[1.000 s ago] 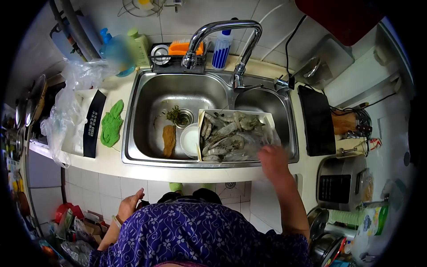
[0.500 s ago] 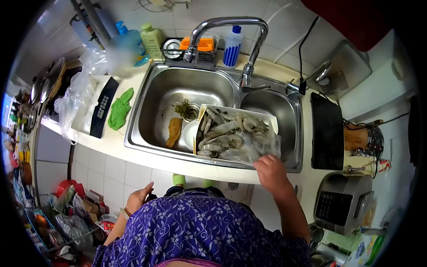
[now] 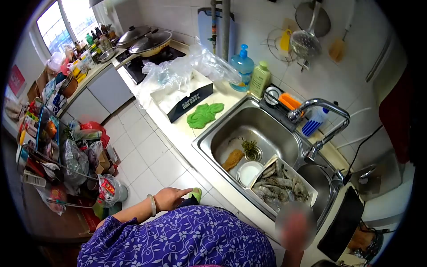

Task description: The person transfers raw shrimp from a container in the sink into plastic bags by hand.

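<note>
A white box [image 3: 308, 177] full of grey prawns [image 3: 281, 183] rests over the divider of the steel sink. My right hand [image 3: 295, 228] is at the box's near corner, but a blur covers its fingers, and I cannot tell what they hold. My left hand [image 3: 171, 199] hangs in front of the counter with its index finger stretched out, touching nothing. In the left basin [image 3: 271, 126] lie a brown sponge-like piece [image 3: 233, 159], a clump of green scraps [image 3: 249, 147] by the drain and a white bowl [image 3: 250, 172].
A green cloth [image 3: 204, 115] lies left of the sink, beside a white tray with a dark side [image 3: 191, 101] and crumpled plastic bags [image 3: 164, 80]. The faucet [image 3: 327, 116] arches over the sink. Pans [image 3: 151, 41] sit on the stove. Bags and a bin [image 3: 116, 189] stand on the floor at left.
The view has swung left, bringing the stove and window into sight. My left hand has turned, its index finger now pointing right. My right hand stays by the box's near corner, now blurred.
</note>
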Tool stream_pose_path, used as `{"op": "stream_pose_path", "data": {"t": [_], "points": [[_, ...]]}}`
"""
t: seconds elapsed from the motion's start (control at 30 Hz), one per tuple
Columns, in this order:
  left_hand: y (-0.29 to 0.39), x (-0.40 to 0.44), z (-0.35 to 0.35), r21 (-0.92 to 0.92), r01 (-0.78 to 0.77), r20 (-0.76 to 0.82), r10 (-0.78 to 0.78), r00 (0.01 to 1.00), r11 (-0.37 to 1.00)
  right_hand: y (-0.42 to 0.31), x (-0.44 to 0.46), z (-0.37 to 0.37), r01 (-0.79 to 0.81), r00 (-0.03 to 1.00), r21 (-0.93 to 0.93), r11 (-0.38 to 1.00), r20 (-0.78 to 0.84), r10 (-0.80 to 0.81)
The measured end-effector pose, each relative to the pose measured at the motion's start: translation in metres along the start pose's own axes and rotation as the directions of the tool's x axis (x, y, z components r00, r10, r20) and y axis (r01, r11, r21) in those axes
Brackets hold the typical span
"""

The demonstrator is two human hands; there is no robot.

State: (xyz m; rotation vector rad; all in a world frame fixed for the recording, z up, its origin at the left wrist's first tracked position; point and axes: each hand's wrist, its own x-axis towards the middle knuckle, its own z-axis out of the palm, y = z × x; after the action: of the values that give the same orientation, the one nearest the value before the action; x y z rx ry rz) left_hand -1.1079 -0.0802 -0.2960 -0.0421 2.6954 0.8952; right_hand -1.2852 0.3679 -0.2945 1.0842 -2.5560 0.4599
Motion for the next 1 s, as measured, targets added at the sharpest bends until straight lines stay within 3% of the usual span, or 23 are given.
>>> {"op": "stream_pose_path", "data": {"t": [0.07,0.1,0.13,0.2,0.33,0.4,0.47,0.5,0.57,0.6,0.67,0.73,0.77,0.8,0.83,0.93,1.0], "points": [[-0.021,0.008,0.003,0.04,-0.07,-0.134,0.075,0.988,0.997,-0.002,-0.001,-0.001,-0.012,0.999,-0.015,1.0,0.033,0.013],[-0.016,0.016,-0.011,0.089,0.041,-0.112,-0.031,0.993,0.995,-0.044,0.046,-0.043,-0.135,0.991,0.084,0.987,-0.015,0.136],[-0.022,0.023,-0.023,0.094,0.029,-0.216,-0.008,0.976,0.995,-0.046,0.052,-0.051,-0.119,0.992,0.076,0.99,-0.018,0.121],[-0.044,0.046,-0.048,0.114,-0.087,-0.573,0.137,0.808,0.99,-0.048,0.048,-0.055,-0.084,0.996,0.053,0.995,-0.017,0.085],[-0.08,0.1,-0.153,0.203,0.041,-0.804,0.143,0.577,0.978,-0.054,0.046,-0.051,-0.034,0.999,0.008,0.999,-0.031,0.034],[-0.11,0.135,-0.199,0.274,0.172,-0.832,0.144,0.537,0.946,-0.074,0.063,-0.053,-0.03,0.999,-0.031,0.999,-0.035,0.029],[-0.133,0.164,-0.236,0.361,0.302,-0.81,0.136,0.571,0.882,-0.086,0.07,-0.049,-0.029,0.999,-0.002,1.0,0.03,0.029],[-0.145,0.178,-0.243,0.354,0.292,-0.809,0.134,0.572,0.888,-0.091,0.075,-0.048,-0.033,0.998,0.038,0.999,0.05,0.031],[-0.17,0.203,-0.257,0.335,0.564,-0.861,0.003,0.508,0.755,-0.102,0.083,-0.041,-0.03,0.998,0.044,0.999,0.064,0.027],[-0.178,0.209,-0.266,0.337,0.554,-0.859,0.007,0.512,0.761,-0.106,0.086,-0.039,-0.024,0.997,0.059,0.998,0.077,0.019],[-0.198,0.215,-0.283,0.276,0.677,-0.803,-0.224,0.553,0.682,-0.115,0.093,-0.04,0.012,0.995,0.016,1.0,0.1,-0.013],[-0.219,0.218,-0.312,0.32,0.708,-0.765,-0.27,0.585,0.629,-0.124,0.094,-0.035,-0.028,0.99,0.006,1.0,0.14,0.027],[-0.234,0.217,-0.33,0.275,0.658,-0.825,-0.179,0.536,0.701,-0.127,0.096,-0.033,-0.028,0.99,0.005,1.0,0.138,0.027],[-0.229,0.213,-0.35,0.057,0.625,-0.851,-0.289,0.439,0.779,-0.13,0.096,-0.031,-0.055,0.987,0.016,0.998,0.152,0.052],[-0.227,0.208,-0.366,-0.117,0.474,-0.922,-0.273,0.274,0.873,-0.133,0.098,-0.03,-0.082,0.983,0.026,0.996,0.168,0.076],[-0.243,0.195,-0.42,-0.113,0.299,-0.979,-0.158,0.129,0.947,-0.142,0.103,-0.017,-0.08,0.986,0.065,0.995,0.149,0.07],[-0.23,0.178,-0.454,-0.164,0.354,-0.948,-0.247,0.203,0.921,-0.145,0.11,-0.011,-0.071,0.986,0.094,0.993,0.158,0.055]]}}
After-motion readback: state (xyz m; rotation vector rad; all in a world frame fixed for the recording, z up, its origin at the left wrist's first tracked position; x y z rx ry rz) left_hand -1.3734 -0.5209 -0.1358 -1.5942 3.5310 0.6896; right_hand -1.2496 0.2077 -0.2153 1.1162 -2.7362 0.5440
